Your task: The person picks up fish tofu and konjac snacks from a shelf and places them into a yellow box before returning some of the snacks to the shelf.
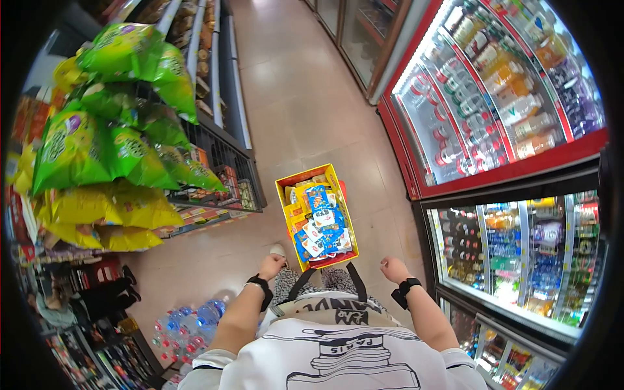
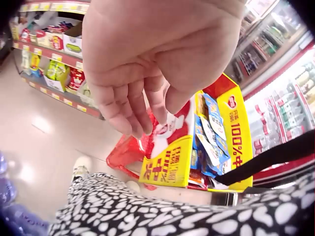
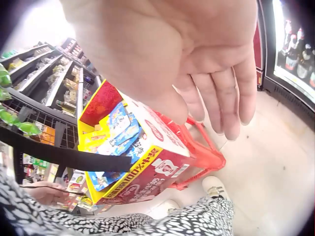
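A yellow and red carton (image 2: 167,164) stands in front of the person, filled with blue, white and yellow snack packets (image 1: 325,221). Under it shows a red plastic stand (image 3: 211,156). To the carton's near left is the left hand (image 1: 272,266), its fingers loosely bent and holding nothing; the left wrist view shows this hand (image 2: 147,73) overlapping the carton's side. On the other side, the right hand (image 1: 394,270) hangs apart from the carton. Its fingers (image 3: 224,93) extend almost straight, with nothing in them.
Green snack bags (image 1: 78,149) hang on a rack at the left. Red-framed drink coolers (image 1: 448,182) line the right. Bottled water packs (image 1: 188,325) sit on the floor near the left arm. Tiled aisle floor (image 1: 292,97) stretches ahead. Black straps (image 3: 64,155) cross near the carton.
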The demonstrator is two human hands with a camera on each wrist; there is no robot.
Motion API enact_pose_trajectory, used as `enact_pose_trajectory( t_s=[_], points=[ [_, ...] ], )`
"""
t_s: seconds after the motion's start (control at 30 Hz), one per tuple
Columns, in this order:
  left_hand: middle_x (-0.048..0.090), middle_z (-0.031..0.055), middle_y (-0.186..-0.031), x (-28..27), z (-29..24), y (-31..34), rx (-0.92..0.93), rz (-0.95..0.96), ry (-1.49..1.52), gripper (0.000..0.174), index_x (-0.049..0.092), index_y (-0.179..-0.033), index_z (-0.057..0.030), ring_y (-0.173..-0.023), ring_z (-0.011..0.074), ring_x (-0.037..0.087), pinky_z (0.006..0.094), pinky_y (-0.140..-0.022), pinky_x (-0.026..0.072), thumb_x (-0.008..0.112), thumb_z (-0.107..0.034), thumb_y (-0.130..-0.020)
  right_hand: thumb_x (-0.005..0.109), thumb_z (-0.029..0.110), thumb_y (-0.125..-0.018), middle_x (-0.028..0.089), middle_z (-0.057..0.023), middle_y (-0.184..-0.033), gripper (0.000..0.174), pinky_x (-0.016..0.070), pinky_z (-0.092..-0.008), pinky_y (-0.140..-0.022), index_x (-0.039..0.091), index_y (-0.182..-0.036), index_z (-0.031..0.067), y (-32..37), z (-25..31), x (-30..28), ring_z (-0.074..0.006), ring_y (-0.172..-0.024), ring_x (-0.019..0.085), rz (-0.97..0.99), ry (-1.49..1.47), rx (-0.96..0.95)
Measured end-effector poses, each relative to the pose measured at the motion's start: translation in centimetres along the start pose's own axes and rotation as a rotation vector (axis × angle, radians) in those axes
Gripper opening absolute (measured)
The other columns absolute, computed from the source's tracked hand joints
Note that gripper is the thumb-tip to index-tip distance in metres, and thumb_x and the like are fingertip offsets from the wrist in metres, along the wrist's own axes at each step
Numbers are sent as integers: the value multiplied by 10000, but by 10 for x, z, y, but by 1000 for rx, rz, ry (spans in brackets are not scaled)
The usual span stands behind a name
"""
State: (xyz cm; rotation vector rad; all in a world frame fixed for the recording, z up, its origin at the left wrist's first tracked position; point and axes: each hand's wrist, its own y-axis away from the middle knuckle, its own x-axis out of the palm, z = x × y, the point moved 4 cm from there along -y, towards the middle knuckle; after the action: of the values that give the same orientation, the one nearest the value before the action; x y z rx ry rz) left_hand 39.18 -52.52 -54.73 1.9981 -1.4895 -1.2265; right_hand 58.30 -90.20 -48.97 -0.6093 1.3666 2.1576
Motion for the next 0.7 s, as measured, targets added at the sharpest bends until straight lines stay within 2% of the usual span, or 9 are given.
enact_pose_trajectory(
  t_s=[0.1,0.2,0.3,0.33,0.4,0.43,0.5,0.6,0.7],
  points=[
    [637,98,-675,-26,32,28,-119,-84,63,268,638,-793,-2,-625,168,612,299,-591,475,602,-267,-771,548,209,-750,624,-189,-923,251,463,-400,-796,634,-931,59,-30,-25,21,-333,-894,585,94,0,29],
    [636,81,-691,-43,57,67,-125,-189,170,242,623,-809,0,-619,165,606,288,-583,477,602,-239,-779,559,168,-750,624,-131,-925,207,467,-360,-785,634,-893,37,-67,-76,49,-283,-895,584,148,271,-93],
    [632,69,-712,-49,90,100,-177,-224,321,221,611,-826,-10,-616,166,603,271,-566,476,595,-227,-788,545,210,-748,626,-174,-953,251,461,-393,-809,641,-921,56,-64,-68,36,-329,-924,581,171,221,-22],
    [632,69,-712,-50,98,110,-171,-230,326,221,611,-826,-10,-616,166,603,271,-566,476,595,-227,-788,545,184,-749,633,-155,-893,222,476,-368,-762,637,-893,42,-61,-60,31,-292,-842,599,134,176,1],
    [626,67,-713,-48,121,127,-325,-237,392,199,610,-820,-21,-617,167,603,264,-532,468,592,-217,-793,545,132,-752,646,-118,-775,168,506,-319,-667,629,-838,15,-53,-46,22,-219,-678,635,59,83,54],
    [626,67,-713,-45,134,132,-319,-236,396,199,610,-820,-21,-617,167,603,264,-532,468,592,-217,-793,545,132,-752,646,-118,-775,168,506,-319,-667,629,-838,15,-48,-40,20,-219,-678,635,53,86,54],
    [627,70,-714,-42,155,137,-400,-189,379,190,613,-815,-22,-608,153,597,265,-503,459,590,-209,-793,549,116,-753,636,-114,-690,158,507,-307,-567,616,-827,-7,-37,-32,22,-203,-567,628,6,-83,99],
    [626,70,-704,-39,166,142,-372,-110,370,195,613,-806,-18,-597,148,590,272,-501,457,587,-211,-792,558,117,-760,637,-104,-706,154,503,-305,-539,610,-837,-7,-15,-34,39,-191,-590,632,-9,-182,132],
    [624,71,-694,-38,170,134,-276,-125,328,205,612,-799,-11,-592,150,588,279,-527,465,591,-215,-790,562,131,-770,633,-102,-700,163,501,-290,-525,611,-836,-10,23,-25,55,-180,-591,631,106,-267,165]
  ],
)
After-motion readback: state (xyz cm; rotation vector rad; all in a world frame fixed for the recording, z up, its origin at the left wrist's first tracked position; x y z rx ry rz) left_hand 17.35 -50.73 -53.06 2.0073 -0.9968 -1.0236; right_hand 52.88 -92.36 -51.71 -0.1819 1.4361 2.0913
